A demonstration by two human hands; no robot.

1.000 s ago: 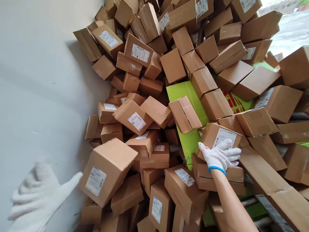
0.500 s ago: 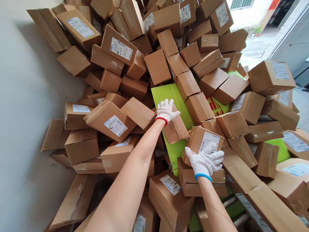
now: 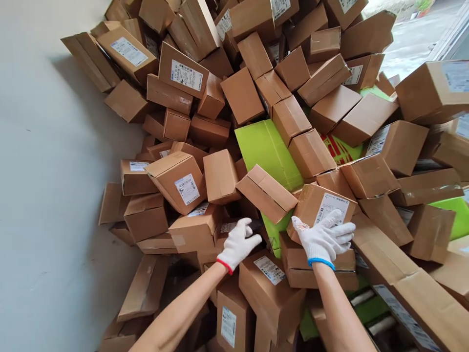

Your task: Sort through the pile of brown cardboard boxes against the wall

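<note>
My left hand [image 3: 240, 245], in a white knit glove with a red cuff, hovers empty with thumb and fingers apart. Just above it, a small taped carton [image 3: 266, 194] lies tilted across a bright green box [image 3: 269, 149]. On the right, my right hand [image 3: 326, 238], gloved in white with a blue cuff, rests with spread fingers against the front of a labelled carton [image 3: 335, 199]. That carton sits on a wider cardboard box [image 3: 340, 274]. Below and between my hands stands another labelled carton [image 3: 276, 305].
Brown parcels are heaped steeply all around, many at an angle. A pale wall [image 3: 47, 195] borders the left side. A row of boxes [image 3: 406, 281] slopes along the right, near metal rollers [image 3: 381, 325]. Bright ground [image 3: 410, 39] shows at the upper right.
My left hand has come off the small taped carton and drawn back towards me. That carton has turned, and one to its left has tipped more upright. My right hand stays on its carton.
</note>
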